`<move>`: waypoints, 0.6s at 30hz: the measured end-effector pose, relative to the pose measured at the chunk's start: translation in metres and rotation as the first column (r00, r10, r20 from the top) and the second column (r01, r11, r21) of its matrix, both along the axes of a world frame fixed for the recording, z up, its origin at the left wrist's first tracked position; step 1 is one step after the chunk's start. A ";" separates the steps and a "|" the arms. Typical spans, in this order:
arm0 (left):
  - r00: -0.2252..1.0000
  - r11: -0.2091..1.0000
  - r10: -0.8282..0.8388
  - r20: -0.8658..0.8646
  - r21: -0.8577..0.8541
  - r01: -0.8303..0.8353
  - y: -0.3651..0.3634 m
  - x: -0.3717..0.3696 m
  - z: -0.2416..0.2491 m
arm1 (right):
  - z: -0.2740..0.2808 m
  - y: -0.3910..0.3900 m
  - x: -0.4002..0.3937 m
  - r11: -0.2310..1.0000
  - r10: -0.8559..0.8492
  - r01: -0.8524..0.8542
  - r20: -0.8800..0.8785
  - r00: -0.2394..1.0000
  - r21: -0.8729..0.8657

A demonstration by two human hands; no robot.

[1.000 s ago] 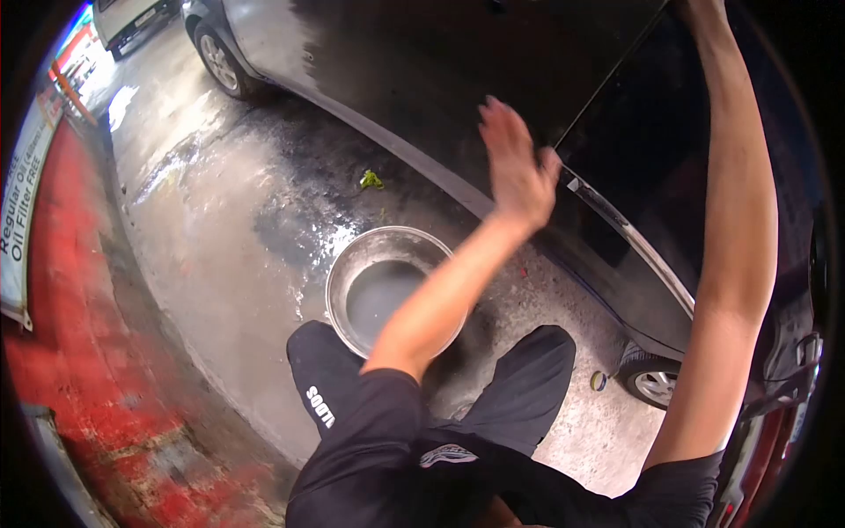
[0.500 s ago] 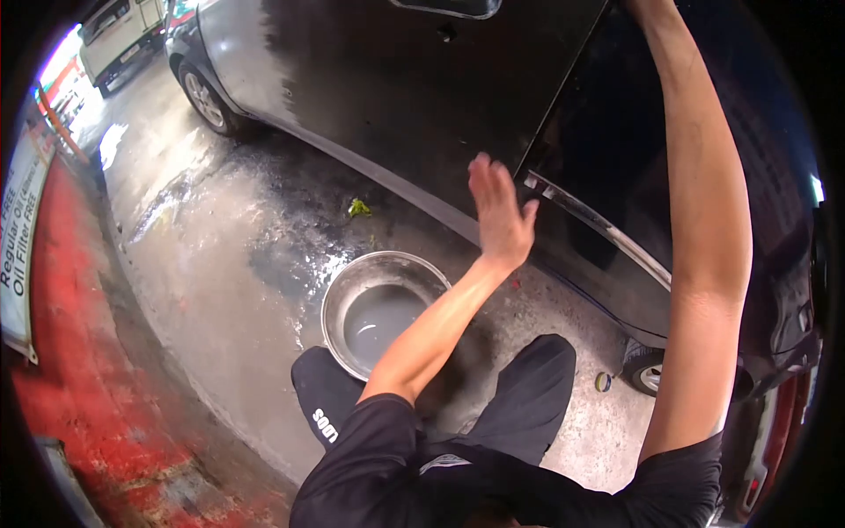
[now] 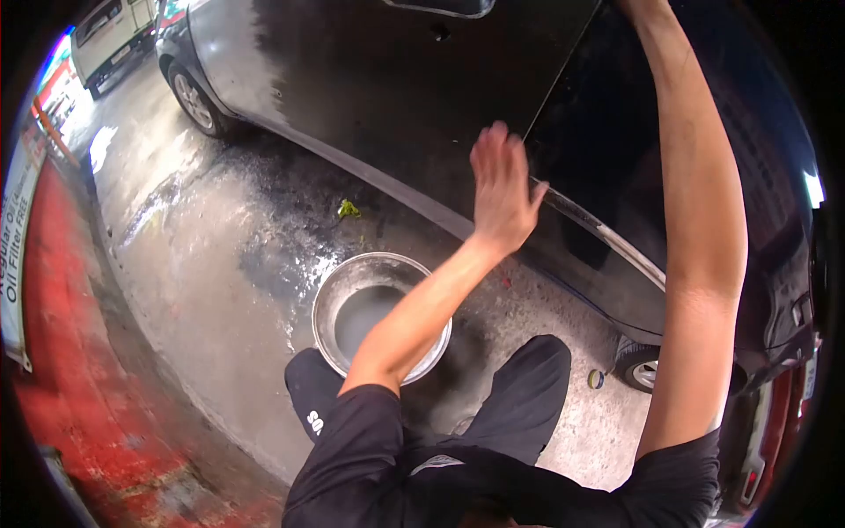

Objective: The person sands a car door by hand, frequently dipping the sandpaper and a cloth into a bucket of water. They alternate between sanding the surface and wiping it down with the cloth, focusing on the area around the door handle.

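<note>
My left hand (image 3: pixel 505 195) is at the lower part of the dark car door (image 3: pixel 378 97), fingers stretched out and thumb spread to the side. Its palm faces the panel and is hidden; the fingertips are slightly blurred. High on the right, my right hand (image 3: pixel 644 7) reaches along the dark rear side of the car, with its fingers cut off by the top edge of the view. Below my left forearm stands a round metal basin (image 3: pixel 323 304) of cloudy grey water, partly covered by that arm.
A yellow-green rag or scrap (image 3: pixel 349 209) lies on the wet concrete floor (image 3: pixel 238 308). By the rear wheel (image 3: pixel 641 370) is a small round item (image 3: pixel 596 379). A red-painted strip (image 3: pixel 79 378) and a sign (image 3: pixel 19 255) line the left; another vehicle (image 3: pixel 107 40) stands behind.
My left hand has shifted slightly up the door, fingers still stretched out. The whole view has drifted a little, with the basin and floor appearing further left.
</note>
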State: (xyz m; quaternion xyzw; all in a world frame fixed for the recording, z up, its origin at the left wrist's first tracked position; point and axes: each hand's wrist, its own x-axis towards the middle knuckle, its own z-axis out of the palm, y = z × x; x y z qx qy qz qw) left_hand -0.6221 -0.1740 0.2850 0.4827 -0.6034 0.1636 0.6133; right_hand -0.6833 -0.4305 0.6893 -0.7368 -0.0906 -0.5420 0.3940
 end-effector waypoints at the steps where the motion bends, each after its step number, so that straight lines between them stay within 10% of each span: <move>1: 1.000 0.998 -0.006 0.025 -0.057 0.008 -0.007 0.010 0.057 | -0.013 0.053 0.014 0.981 -0.192 0.191 0.033 0.981 0.020; 3: 0.999 0.971 0.006 0.046 -0.240 0.005 -0.022 0.025 0.145 | -0.027 0.107 0.029 0.929 -0.369 0.367 0.035 0.929 0.057; 6: 0.998 0.955 0.057 0.035 -0.292 -0.045 -0.028 0.026 0.151 | -0.027 0.114 0.023 0.920 -0.381 0.380 0.009 0.925 -0.093; 12: 0.994 0.990 -0.004 -0.110 0.141 0.019 0.005 0.014 -0.082 | -0.032 0.132 0.037 0.977 -0.212 0.212 0.022 0.977 0.004; 15: 0.793 0.984 0.179 -0.583 0.110 -0.142 -0.035 0.089 -0.023 | -0.039 0.156 0.037 0.936 -0.344 0.343 -0.011 0.939 0.074; 17: 0.606 0.990 0.138 -0.783 0.130 -0.057 -0.051 0.144 -0.004 | -0.025 0.113 0.025 0.825 -0.522 0.523 0.066 0.851 -0.215; 18: 0.625 0.986 0.162 -0.763 0.156 -0.064 -0.048 0.137 -0.007 | -0.026 0.121 0.023 0.876 -0.481 0.480 -0.034 0.876 -0.039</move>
